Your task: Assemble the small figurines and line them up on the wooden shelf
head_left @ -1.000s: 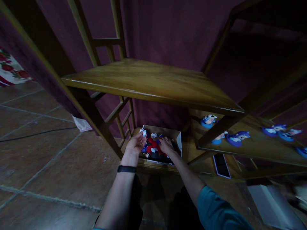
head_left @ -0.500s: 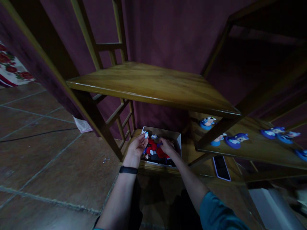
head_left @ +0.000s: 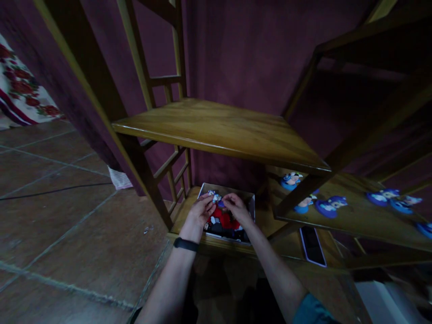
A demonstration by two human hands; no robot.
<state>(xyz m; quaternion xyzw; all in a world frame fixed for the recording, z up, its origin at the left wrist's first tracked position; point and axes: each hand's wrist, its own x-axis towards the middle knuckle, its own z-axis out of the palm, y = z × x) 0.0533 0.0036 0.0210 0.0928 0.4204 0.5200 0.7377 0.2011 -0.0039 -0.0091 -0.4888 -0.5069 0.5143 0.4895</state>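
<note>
Over an open cardboard box (head_left: 252, 208) on the low shelf, my left hand (head_left: 201, 210) is closed on a small white-and-blue figurine (head_left: 216, 198). My right hand (head_left: 236, 207) pinches a small purple piece (head_left: 221, 204) right beside the figurine. Whether the two parts touch is too small to make out. Beneath my hands the box holds red pieces (head_left: 225, 219) and other small dark and white items. Another small white-and-blue item (head_left: 211, 192) shows just past my left fingertips.
A wooden shelf board (head_left: 216, 126) spans above the box. To the right, several figurines on blue and purple bases, one being a purple figurine (head_left: 331, 206), stand on a neighbouring shelf. A phone (head_left: 312, 245) lies below them. A shelf post (head_left: 300, 191) rises between.
The figurine in my left hand has moved right and down toward my right hand. My right hand has lifted out of the box contents with the purple piece.
</note>
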